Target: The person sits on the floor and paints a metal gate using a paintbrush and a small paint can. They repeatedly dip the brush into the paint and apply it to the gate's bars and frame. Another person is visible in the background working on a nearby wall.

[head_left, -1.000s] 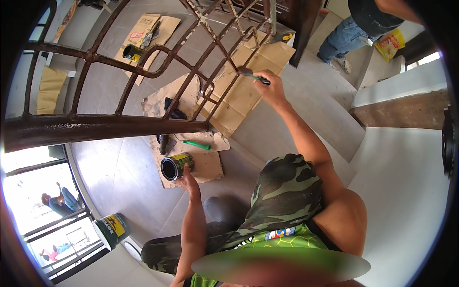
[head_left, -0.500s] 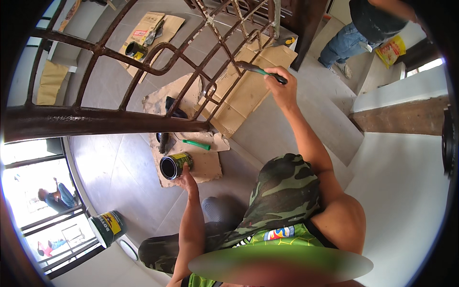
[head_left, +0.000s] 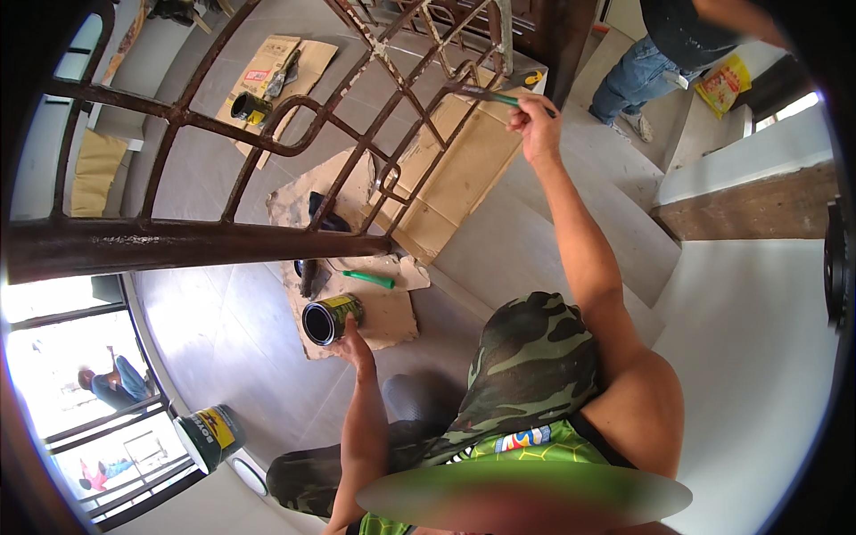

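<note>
Right hand point(head_left: 539, 125): gripping the brush point(head_left: 492, 94) by its handle.
Brush: shifted farther along the grille point(head_left: 178, 116), its bristles now near a looped bar; contact unclear.
Left hand point(head_left: 351, 342): gripping the can point(head_left: 333, 319) above the cardboard point(head_left: 390, 321), little changed.
Painting: seemingly onto a farther stretch.

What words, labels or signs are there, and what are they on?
I'll place the print, not copy it:
Green bucket: large letters, yellow panel.
Can in the left hand: small print, unreadable.
Cardboard: red-and-white label, too small to read.
Yellow bag: lettering, blurred.
Green shirt: partial lettering.
</note>
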### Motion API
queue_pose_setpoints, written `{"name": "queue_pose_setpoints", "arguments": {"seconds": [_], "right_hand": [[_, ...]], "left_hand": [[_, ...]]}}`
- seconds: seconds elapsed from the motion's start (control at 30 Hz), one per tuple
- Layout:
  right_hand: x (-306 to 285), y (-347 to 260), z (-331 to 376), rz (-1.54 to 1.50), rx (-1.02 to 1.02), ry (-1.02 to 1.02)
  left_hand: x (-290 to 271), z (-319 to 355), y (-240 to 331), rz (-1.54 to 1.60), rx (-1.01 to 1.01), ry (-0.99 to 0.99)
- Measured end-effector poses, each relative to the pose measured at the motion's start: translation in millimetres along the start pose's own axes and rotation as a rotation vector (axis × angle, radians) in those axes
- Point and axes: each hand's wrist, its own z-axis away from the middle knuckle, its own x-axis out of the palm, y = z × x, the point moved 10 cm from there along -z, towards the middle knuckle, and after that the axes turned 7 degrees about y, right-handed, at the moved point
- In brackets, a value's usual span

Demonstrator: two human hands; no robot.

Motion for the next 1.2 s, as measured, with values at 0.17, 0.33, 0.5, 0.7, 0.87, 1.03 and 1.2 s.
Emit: {"name": "queue_pose_setpoints", "arguments": {"seconds": [0.17,0.33,0.5,0.7,0.87,1.03,1.2], "right_hand": [[-18.4,-3.4,21.9,-0.022,-0.071,0.250],[16.5,16.5,68.7,0.028,-0.039,0.104],[23.9,-11.9,78.8,0.018,-0.237,0.138],[26.3,12.2,91.8,0.220,0.014,0.050],[43.2,-5.7,105.0,0.298,-0.267,-0.073],[33.9,-8.3,106.1,0.295,-0.240,-0.030],[39.6,3.2,83.8,0.409,-0.135,-0.171]], "left_hand": [[0.0,-0.3,-6.6,0.020,-0.050,0.004],[-1.5,0.7,-8.2,-0.069,-0.075,0.007],[-2.6,-0.8,-10.2,-0.047,-0.032,0.016],[-3.9,-6.3,-15.0,-0.093,0.020,0.022],[-5.6,-4.3,-25.4,-0.109,-0.110,0.030],[-2.6,-1.1,-7.4,-0.118,-0.001,-0.005],[-0.7,-1.7,-10.4,-0.066,-0.015,-0.032]]}}
